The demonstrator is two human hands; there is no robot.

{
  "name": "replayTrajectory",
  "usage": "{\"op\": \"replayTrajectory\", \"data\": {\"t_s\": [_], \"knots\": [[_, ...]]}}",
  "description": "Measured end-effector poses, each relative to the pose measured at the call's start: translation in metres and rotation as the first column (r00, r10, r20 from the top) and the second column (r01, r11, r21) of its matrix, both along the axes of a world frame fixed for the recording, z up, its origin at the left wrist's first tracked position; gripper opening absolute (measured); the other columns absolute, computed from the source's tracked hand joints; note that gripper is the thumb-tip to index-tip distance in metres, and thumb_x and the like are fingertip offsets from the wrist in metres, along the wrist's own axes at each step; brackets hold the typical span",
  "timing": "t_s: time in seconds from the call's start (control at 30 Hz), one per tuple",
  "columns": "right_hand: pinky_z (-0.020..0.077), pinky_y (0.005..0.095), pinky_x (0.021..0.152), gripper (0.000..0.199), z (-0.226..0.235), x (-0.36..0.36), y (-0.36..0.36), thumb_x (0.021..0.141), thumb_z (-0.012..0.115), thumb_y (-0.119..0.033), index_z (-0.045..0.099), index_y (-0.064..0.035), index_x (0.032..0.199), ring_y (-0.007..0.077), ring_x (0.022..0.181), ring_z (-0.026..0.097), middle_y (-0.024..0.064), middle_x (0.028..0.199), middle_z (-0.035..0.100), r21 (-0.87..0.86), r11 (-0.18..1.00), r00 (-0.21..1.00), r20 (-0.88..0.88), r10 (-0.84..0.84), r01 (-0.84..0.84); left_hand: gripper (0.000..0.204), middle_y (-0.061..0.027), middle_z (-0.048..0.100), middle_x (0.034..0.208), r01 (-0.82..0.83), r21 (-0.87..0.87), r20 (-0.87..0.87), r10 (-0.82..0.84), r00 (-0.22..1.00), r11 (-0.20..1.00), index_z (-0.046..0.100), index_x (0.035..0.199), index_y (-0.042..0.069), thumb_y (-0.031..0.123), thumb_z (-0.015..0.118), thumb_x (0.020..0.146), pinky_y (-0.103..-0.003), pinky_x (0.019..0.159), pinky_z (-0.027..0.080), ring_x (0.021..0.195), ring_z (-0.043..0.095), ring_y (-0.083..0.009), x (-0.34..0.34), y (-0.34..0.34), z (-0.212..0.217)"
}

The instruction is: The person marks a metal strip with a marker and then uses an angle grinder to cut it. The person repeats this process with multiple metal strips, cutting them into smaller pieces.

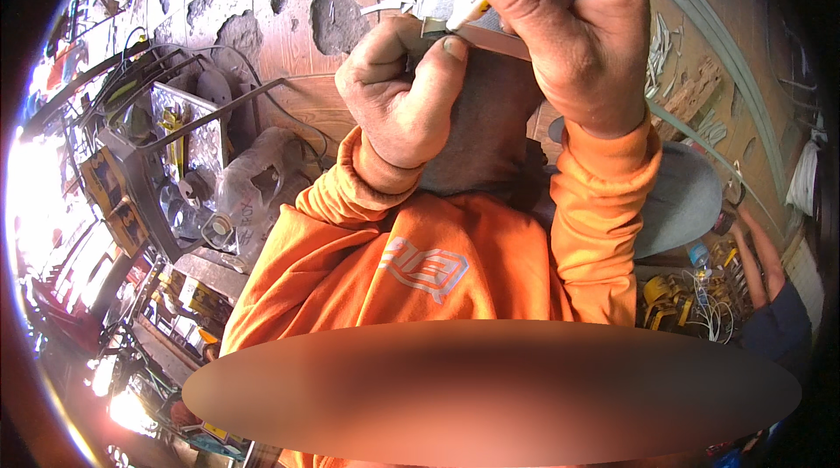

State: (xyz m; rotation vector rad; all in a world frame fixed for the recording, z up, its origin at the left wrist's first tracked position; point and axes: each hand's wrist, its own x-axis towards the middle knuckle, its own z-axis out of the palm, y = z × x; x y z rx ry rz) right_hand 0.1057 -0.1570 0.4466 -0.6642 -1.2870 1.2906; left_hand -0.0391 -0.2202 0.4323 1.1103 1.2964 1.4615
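Observation:
Close together at the upper middle, both my hands work over my lap. My left hand (398, 87) is closed, its thumb and bent forefinger pinching the end of a thin strip (497, 41). A small pale greenish bit (432, 28) shows at that pinch. In my right hand (582, 39) is a white tube (472, 4) with dark print and a yellowish band. Its narrow tip points down-left, at or just beside the strip's pinched end; whether it touches I cannot tell. The strip's other end runs behind my right hand.
To the left stands a dark metal frame (166, 140) with tools and a clear plastic bag (249, 192). Long grey strips (722, 31) curve across the right, near a wooden piece (693, 99). Another person's arm (759, 249) reaches in at far right, beside yellow tools (665, 302).

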Motion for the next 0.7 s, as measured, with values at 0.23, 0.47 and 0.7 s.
{"op": "replayTrajectory", "data": {"t_s": [0.23,0.47,0.7], "knots": [[0.0423,0.0205,0.053,0.01,-0.0009,-0.002,-0.0027,0.098,0.065,-0.009,0.064,0.0013,0.096,0.0039,0.061,0.053,0.0007,0.074,0.063,-0.072,0.997,0.994,-0.104,-0.011,0.003,0.013,0.0018,0.057,0.069,-0.007,0.033,-0.002,0.007,1.0,0.999,0.064,0.078,-0.002,0.005,0.071,0.086,-0.023,0.057,0.038,0.065,0.046,-0.0059,-0.0006,0.0009,-0.0039],[0.0405,0.0199,0.053,0.008,-0.0022,0.0035,-0.0022,0.097,0.066,-0.006,0.064,0.0011,0.095,0.0028,0.06,0.051,-0.0011,0.073,0.061,-0.031,1.0,1.0,-0.024,-0.009,0.008,0.009,0.0008,0.061,0.077,0.005,-0.01,0.073,-0.004,0.997,1.0,0.065,0.089,-0.005,0.002,0.071,0.086,-0.022,0.062,0.041,0.069,0.05,-0.0059,0.0005,-0.0015,-0.0019],[0.0414,0.0213,0.055,0.005,-0.0066,0.0003,-0.0047,0.095,0.066,-0.003,0.063,0.0006,0.093,0.004,0.063,0.052,0.0005,0.076,0.062,0.104,0.991,0.996,-0.03,-0.083,0.086,0.008,0.0007,0.062,0.08,0.009,-0.019,0.074,-0.008,0.997,1.0,0.066,0.089,-0.005,0.002,0.069,0.087,-0.022,0.064,0.042,0.072,0.05,-0.0061,-0.0001,-0.0029,0.0006]]}}
